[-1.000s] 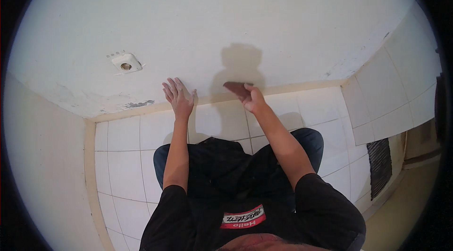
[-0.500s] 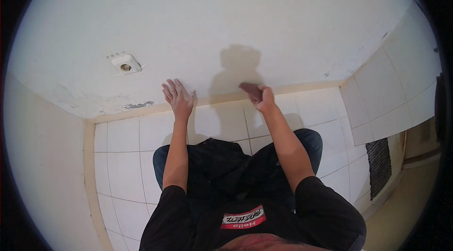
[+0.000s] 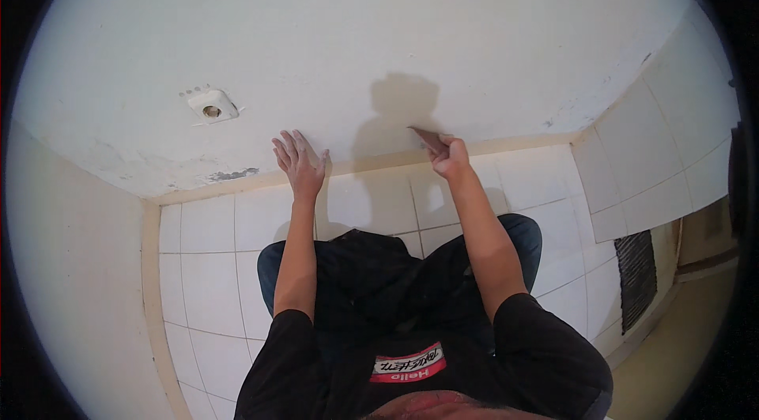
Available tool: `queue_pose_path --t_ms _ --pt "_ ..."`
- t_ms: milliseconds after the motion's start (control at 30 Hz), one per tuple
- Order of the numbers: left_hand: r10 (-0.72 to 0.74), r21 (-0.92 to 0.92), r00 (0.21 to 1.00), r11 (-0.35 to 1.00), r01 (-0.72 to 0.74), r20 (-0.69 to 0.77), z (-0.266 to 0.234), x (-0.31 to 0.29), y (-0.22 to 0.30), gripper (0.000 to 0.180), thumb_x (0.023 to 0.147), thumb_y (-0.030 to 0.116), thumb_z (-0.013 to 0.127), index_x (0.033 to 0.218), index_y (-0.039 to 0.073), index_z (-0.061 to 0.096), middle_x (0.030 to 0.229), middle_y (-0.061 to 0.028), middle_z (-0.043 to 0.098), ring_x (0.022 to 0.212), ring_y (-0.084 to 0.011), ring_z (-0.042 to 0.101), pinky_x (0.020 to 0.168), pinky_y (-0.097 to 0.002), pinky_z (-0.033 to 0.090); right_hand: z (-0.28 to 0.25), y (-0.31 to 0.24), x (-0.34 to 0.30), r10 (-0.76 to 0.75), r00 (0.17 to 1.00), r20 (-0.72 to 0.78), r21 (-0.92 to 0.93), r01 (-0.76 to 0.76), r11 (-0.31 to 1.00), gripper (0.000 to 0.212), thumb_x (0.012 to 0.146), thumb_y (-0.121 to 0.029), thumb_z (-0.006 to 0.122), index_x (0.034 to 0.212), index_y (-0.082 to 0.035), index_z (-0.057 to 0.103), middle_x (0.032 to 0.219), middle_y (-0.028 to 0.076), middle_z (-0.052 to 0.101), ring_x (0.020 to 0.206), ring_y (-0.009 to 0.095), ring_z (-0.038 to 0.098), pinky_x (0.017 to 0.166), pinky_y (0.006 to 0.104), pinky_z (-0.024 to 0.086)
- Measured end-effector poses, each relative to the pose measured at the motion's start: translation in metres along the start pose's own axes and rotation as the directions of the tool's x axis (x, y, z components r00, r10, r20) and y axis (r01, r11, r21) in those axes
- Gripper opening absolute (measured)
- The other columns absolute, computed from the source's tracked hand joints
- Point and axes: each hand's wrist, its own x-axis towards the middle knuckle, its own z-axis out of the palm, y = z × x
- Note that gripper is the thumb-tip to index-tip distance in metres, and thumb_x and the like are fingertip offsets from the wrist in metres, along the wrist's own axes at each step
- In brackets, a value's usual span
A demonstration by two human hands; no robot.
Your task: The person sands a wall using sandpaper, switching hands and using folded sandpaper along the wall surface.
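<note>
A folded piece of reddish-brown sandpaper [image 3: 428,138] is gripped in my right hand [image 3: 451,158], its pointed corner toward the lower part of the pale wall [image 3: 490,48]. Whether it touches the wall cannot be made out. My left hand [image 3: 300,163] is laid flat against the wall just above the skirting, fingers spread and thumb out to the right, whitish dust on the fingers. Between the two hands falls my own shadow.
A white wall socket [image 3: 212,110] with an open round hole sits up and left of my left hand. Peeling paint [image 3: 233,175] marks the wall's foot. Beige skirting [image 3: 379,162] borders the white tiled floor [image 3: 205,286]. A dark ribbed mat [image 3: 635,282] lies at the right.
My right hand has moved slightly right and up along the wall, and the sandpaper has tilted to a steeper angle. My left hand stays in place.
</note>
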Motion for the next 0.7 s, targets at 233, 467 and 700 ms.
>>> queue_pose_path --t_ms 233,467,700 --pt "-0.001 0.000 1.000 1.000 0.001 -0.001 0.000 0.000 0.001 0.090 0.087 0.045 0.070 0.154 0.003 0.027 0.163 -0.0225 0.014 0.149 -0.0471 0.005 0.117 -0.0595 0.012 -0.026 -0.008 0.005 -0.062 0.996 -0.057 0.039 0.064 0.997 0.027 0.094 -0.012 0.040 0.113 0.000 0.055 0.113 0.017 0.067 0.093 0.029 0.070 0.068 0.0384 0.057" --pt "0.008 0.017 1.000 1.000 -0.007 -0.014 -0.001 -0.003 -0.005 0.089 0.087 0.045 0.069 0.154 0.003 0.027 0.163 -0.0226 0.014 0.149 -0.0465 0.004 0.117 -0.0597 0.012 0.026 0.070 -0.024 0.167 0.975 0.145 -0.091 -0.155 0.984 0.040 0.097 -0.009 0.038 0.133 0.005 0.047 0.128 0.022 0.061 0.114 0.034 0.064 0.089 0.0428 0.054" --pt "0.003 0.000 1.000 1.000 -0.003 0.002 0.000 0.000 0.001 0.089 0.088 0.045 0.069 0.154 0.003 0.027 0.162 -0.0227 0.014 0.149 -0.0464 0.004 0.118 -0.0584 0.012 0.010 0.028 -0.005 0.019 0.997 0.074 0.119 -0.028 0.993 0.033 0.096 -0.008 0.038 0.123 0.006 0.051 0.121 0.022 0.064 0.114 0.034 0.064 0.088 0.0410 0.053"
